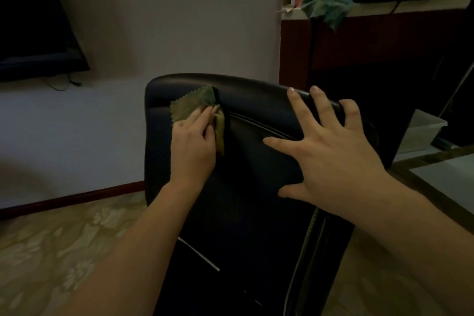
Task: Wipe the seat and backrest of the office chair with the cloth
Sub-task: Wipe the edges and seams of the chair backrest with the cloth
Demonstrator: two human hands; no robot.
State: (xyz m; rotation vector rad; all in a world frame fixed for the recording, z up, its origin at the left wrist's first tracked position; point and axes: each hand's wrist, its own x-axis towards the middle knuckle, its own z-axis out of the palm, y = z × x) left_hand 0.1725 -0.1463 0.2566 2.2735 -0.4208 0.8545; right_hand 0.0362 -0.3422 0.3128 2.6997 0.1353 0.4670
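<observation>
Dark office chair backrest (256, 100), centre frame. The left hand (192, 141) presses a green cloth (189, 108) flat at its ten o'clock; the right hand (331, 161) — fingers splayed wide, holding nothing — braces at two o'clock. Uneven pressure could swivel the chair (cloth then skids).

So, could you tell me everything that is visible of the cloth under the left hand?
The cloth is small, thin and olive green, with zigzag-cut edges, and looks like microfibre. It lies against the upper part of the dark, leather-like backrest, at the seam below its top roll. The left hand presses on it with the fingers laid flat, covering its middle. One pointed corner sticks up above the fingers, and a crumpled fold hangs down beside the thumb. The dim light hides any stains or dampness.
</observation>
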